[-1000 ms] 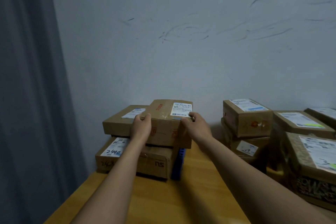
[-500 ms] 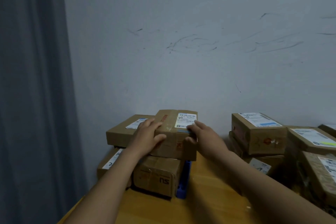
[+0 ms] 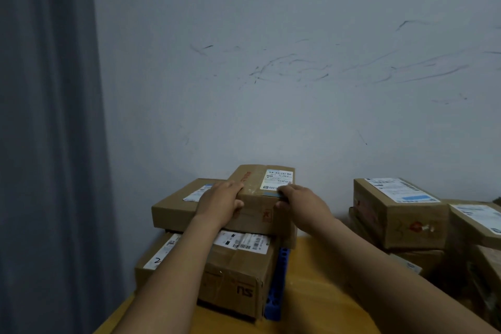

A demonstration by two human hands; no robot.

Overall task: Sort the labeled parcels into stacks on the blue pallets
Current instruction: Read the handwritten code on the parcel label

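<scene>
Seating step: left hand (image 3: 221,202) and right hand (image 3: 301,203) pinch the top parcel (image 3: 253,179) on the blue pallet (image 3: 276,279) stack – next, square it and release

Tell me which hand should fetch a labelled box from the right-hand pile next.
Right, likely. The right hand grips the near right edge of the top brown cardboard parcel, nearest the labelled brown cardboard boxes on the right; the left hand, at its left corner, would cross over.
</scene>
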